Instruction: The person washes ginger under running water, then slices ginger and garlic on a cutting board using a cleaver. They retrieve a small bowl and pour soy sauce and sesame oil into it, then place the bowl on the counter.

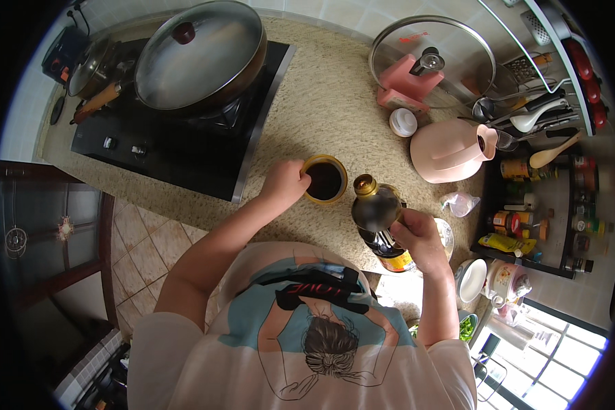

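My left hand (pixel 286 180) grips the near-left rim of a small yellow-rimmed bowl (pixel 345 180) on the speckled stone counter. Dark liquid (pixel 325 181) lies inside the bowl. Just right of it, my right hand (pixel 421 237) is closed round the handle of a large dark bottle (pixel 373 207) with a gold-coloured neck and a yellow label low on its body. The bottle's mouth shows uncapped, and no stream from it is visible. Bowl and bottle are apart.
A wok with a glass lid (pixel 200 56) sits on the black gas hob (pixel 184 154) at left. A pink jug (pixel 443 151), a white-lidded jar (pixel 403 122), a large glass lid on a pink stand (pixel 410 84) and a rack of seasonings (pixel 523 246) stand at right.
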`<control>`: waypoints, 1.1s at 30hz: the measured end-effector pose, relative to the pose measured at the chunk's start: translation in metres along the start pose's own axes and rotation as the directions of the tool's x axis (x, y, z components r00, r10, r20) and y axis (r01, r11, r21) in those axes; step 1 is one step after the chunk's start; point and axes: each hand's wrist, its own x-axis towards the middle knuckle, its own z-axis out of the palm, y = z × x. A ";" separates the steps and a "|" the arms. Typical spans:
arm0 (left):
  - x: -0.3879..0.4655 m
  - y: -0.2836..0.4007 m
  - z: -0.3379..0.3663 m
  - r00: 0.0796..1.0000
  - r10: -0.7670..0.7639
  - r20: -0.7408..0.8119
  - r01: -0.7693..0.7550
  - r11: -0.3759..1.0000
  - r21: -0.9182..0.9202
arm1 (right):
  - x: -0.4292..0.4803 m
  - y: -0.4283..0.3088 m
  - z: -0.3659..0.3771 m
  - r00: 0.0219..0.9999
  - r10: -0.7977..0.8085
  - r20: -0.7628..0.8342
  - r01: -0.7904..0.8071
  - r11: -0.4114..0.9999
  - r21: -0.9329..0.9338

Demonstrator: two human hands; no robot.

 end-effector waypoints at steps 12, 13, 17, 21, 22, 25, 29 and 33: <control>0.011 -0.007 0.025 0.995 -0.081 0.063 0.078 0.996 0.043 | -0.021 0.015 -0.019 0.983 -0.163 -0.086 0.184 0.912 0.368; 0.013 -0.010 0.027 0.997 -0.063 0.050 0.061 0.997 0.057 | -0.020 0.023 -0.023 0.978 -0.193 -0.084 0.210 0.893 0.397; 0.011 -0.008 0.031 0.993 -0.117 -0.031 0.114 0.989 -0.092 | -0.016 0.024 -0.022 0.954 -0.236 -0.187 0.298 0.831 0.470; 0.006 -0.031 0.028 0.965 -0.228 -0.131 0.160 0.906 -0.392 | -0.008 0.035 -0.021 0.918 -0.293 -0.268 0.393 0.767 0.508; 0.003 -0.032 0.022 0.967 -0.239 -0.084 0.166 0.846 -0.507 | -0.006 0.039 -0.021 0.913 -0.292 -0.286 0.404 0.751 0.523; -0.002 -0.008 0.005 0.979 -0.200 0.032 0.169 0.719 -0.674 | 0.000 0.051 -0.021 0.900 -0.275 -0.339 0.425 0.727 0.539; -0.008 0.046 -0.008 0.989 -0.090 0.114 0.144 0.708 -0.692 | 0.011 0.068 -0.017 0.877 -0.269 -0.398 0.471 0.643 0.604; -0.007 0.089 -0.003 0.982 0.172 0.073 -0.054 0.636 -0.770 | 0.017 0.080 -0.020 0.852 -0.319 -0.415 0.522 0.576 0.629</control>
